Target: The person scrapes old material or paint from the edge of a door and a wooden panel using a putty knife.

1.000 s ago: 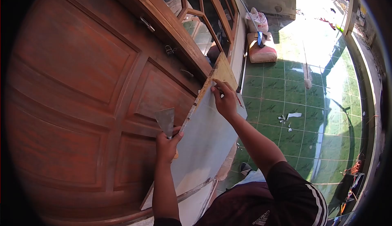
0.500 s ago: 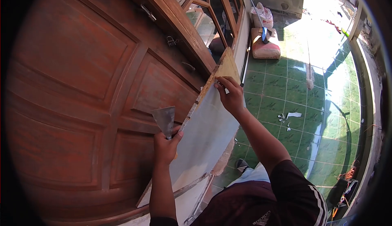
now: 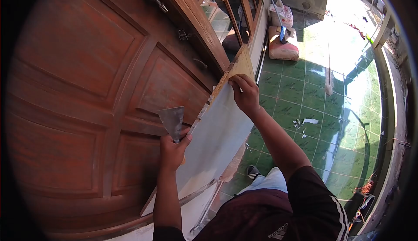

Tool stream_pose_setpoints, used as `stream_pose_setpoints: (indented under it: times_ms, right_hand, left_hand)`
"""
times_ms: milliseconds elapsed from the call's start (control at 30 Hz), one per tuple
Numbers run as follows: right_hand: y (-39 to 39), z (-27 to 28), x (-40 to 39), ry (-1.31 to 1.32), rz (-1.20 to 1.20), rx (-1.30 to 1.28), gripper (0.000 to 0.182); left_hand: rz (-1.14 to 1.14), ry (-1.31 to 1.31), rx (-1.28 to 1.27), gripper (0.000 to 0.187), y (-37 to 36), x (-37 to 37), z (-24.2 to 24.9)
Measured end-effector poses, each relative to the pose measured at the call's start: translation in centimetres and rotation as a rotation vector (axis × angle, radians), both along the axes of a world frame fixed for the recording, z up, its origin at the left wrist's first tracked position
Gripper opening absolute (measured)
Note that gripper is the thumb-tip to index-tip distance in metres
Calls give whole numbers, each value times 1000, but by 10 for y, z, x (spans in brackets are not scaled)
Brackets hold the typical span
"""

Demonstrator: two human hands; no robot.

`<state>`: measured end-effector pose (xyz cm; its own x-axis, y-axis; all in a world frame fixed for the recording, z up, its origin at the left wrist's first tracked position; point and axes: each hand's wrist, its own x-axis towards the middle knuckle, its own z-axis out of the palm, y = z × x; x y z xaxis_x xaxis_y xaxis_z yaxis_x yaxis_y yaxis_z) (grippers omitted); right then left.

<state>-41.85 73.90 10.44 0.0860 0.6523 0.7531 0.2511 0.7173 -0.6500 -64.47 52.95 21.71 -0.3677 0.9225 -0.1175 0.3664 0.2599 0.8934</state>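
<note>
My left hand [image 3: 173,152] is closed around a putty knife [image 3: 172,121], its broad metal blade pointing up. The thumb of that hand lies against the rough edge of a tall panel [image 3: 213,140]. One face of the panel is pale grey-white, and its upper end shows a bare yellowish surface [image 3: 244,63]. My right hand [image 3: 246,93] is at the line where white meets yellow, near the panel's edge, with fingers pinched together. Whatever lies between those fingertips is hidden.
A brown wooden door [image 3: 82,93] stands at left, beside a framed window [image 3: 220,5]. White scraps [image 3: 310,121] lie on the green tiled floor [image 3: 283,99]. Two sacks, one lying flat [image 3: 284,51], stand farther back by the wall, with a blue-ended pole [image 3: 282,34].
My right hand has shifted slightly up and left along the panel's edge, fingers now closer together. The putty knife in my left hand has moved slightly left and up in view.
</note>
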Motion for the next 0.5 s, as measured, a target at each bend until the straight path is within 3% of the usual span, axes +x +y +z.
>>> stream_pose_setpoints:
  times_ms: [233, 500]
  right_hand:
    - [-13, 11, -2, 217, 75, -271, 13]
    - [0, 1, -3, 89, -71, 28, 17]
  left_hand:
    - [20, -15, -4, 28, 3, 3, 4]
    - [11, 26, 36, 30, 1, 5, 4]
